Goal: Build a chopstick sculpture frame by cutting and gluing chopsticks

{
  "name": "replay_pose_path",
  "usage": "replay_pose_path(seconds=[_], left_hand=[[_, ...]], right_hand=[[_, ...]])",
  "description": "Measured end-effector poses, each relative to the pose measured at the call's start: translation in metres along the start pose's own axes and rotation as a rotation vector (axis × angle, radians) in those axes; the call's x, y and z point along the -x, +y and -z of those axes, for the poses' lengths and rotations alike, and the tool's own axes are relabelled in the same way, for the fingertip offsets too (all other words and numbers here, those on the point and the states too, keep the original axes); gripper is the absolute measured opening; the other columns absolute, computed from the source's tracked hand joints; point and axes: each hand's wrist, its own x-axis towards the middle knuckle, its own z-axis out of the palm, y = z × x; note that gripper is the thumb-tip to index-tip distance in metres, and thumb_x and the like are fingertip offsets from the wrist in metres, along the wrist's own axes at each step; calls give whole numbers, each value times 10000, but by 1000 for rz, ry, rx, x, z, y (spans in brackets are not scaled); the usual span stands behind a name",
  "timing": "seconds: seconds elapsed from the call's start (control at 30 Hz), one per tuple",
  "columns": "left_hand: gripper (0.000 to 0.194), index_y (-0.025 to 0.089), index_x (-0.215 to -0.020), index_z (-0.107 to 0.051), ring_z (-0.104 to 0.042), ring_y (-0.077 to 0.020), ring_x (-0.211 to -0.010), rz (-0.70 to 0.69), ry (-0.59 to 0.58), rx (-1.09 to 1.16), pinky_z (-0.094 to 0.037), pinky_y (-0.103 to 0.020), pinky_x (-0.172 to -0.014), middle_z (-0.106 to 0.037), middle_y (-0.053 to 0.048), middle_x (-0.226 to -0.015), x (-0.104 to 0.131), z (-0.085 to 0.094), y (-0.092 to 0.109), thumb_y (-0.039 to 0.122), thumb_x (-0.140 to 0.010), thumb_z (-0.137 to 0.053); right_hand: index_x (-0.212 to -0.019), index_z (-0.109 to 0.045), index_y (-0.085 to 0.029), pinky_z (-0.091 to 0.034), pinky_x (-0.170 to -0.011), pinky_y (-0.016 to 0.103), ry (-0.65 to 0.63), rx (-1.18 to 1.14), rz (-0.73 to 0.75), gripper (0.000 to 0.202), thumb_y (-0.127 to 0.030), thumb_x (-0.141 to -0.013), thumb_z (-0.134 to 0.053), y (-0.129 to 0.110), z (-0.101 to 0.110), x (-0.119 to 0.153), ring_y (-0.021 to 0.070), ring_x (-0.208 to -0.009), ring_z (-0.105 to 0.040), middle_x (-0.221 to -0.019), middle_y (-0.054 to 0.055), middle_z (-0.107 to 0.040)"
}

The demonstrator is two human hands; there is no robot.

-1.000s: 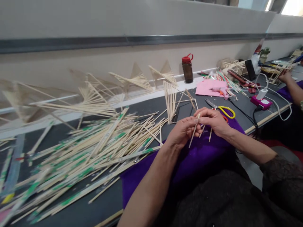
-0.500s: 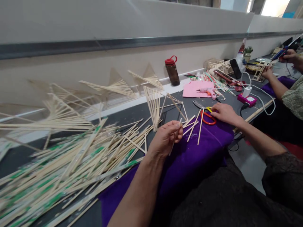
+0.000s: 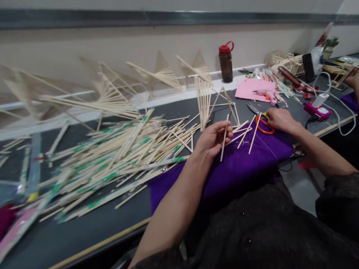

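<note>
Between the fingertips of my left hand (image 3: 214, 138) is a thin wooden stick (image 3: 223, 144), held nearly upright over the purple cloth (image 3: 221, 179). My right hand (image 3: 281, 119) rests with curled fingers on the yellow handle of the scissors (image 3: 265, 126), whose other handle is orange-red. Its fingertips are partly hidden. Several short sticks (image 3: 254, 138) lie on the cloth between my hands. Behind my left hand stands a fan-shaped stick frame (image 3: 203, 101), beside a triangular one (image 3: 235, 108).
A big pile of sticks (image 3: 123, 157) covers the table's left part. Twisted stick models (image 3: 159, 76) stand along the wall. Farther back are a brown bottle (image 3: 226, 65), pink sheet (image 3: 246, 89), glue gun (image 3: 266, 95), phone (image 3: 308, 68) and magenta box (image 3: 318, 112). Another person's hand shows at right.
The view has swung left and down, so things appear farther right and higher. The stick in my left hand now shows more fully. My right hand stays at the scissors.
</note>
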Motion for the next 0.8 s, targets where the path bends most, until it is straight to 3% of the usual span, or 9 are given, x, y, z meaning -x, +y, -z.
replay_pose_path(seconds=[0.13, 0.3, 0.47, 0.6, 0.7, 0.8], left_hand=[[54, 144, -696, -594, -536, -60, -450, -22, 6, 18, -394, -148, -376, -578, 32, -556, 0, -1, 1, 169, -706, -641], [62, 143, -680, -594, -522, -58, -437, -56, -28, 8, -379, -148, -368, -581, 28, -543, 1, -2, 2, 174, -702, -643], [63, 134, -671, -603, -509, -56, -416, -81, -38, -11, -371, -147, -349, -581, 22, -536, 2, -2, 5, 176, -684, -648], [66, 132, -670, -605, -509, -59, -428, -99, -53, -14, -377, -142, -348, -586, 15, -537, 2, -1, 5, 170, -677, -658], [77, 130, -676, -615, -504, -60, -429, -108, -62, -21, -375, -142, -349, -585, 12, -539, 2, 0, 4, 186, -665, -667], [112, 129, -679, -621, -502, -58, -431, -120, -59, -32, -370, -145, -356, -582, 16, -550, 1, 1, 4, 212, -637, -683]], right_hand=[[-1282, -534, -110, -465, -745, 349, 30, -35, 7, 426, -213, -870, -498, 5, 0, -8, 301, -957, -646, -1132, 197, -670], [-1310, -516, -117, -455, -759, 351, 51, 81, 80, 450, -125, -864, -454, 1, 16, -12, 312, -997, -639, -1137, 197, -668], [-1347, -498, -129, -459, -772, 381, 277, 119, 30, 457, -137, -907, -375, -7, 33, -8, 323, -1008, -638, -1188, 217, -637], [-1364, -481, -146, -467, -869, 434, 475, -206, -133, 469, -317, -931, -428, -2, 35, -6, 314, -1068, -616, -1237, 181, -633], [-1339, -490, -148, -478, -896, 427, 538, -541, -96, 541, -392, -859, -537, 1, 30, -6, 280, -1063, -614, -1212, 144, -643], [-1368, -448, -190, -521, -771, 366, 584, -919, -11, 611, -378, -802, -583, -2, 23, 3, 220, -921, -632, -1159, 112, -630]])
